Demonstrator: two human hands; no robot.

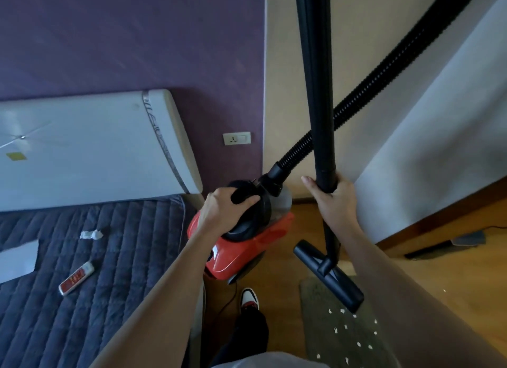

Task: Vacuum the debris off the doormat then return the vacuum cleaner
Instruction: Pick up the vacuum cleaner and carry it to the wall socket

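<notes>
Your left hand [219,211] grips the vacuum cleaner [247,249] by its handle beside the bed [82,258]. Your right hand [334,203] grasps the wand [318,107]. Debris [358,343] still dots the doormat [315,312], so both vacuuming and returning remain.

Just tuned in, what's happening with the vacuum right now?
A person's left hand grips the top handle of the red vacuum cleaner beside the bed, while the right hand grips the black wand. The floor nozzle is at the far end of the doormat. White debris lies scattered over the mat, so the vacuuming is not yet done.
</notes>
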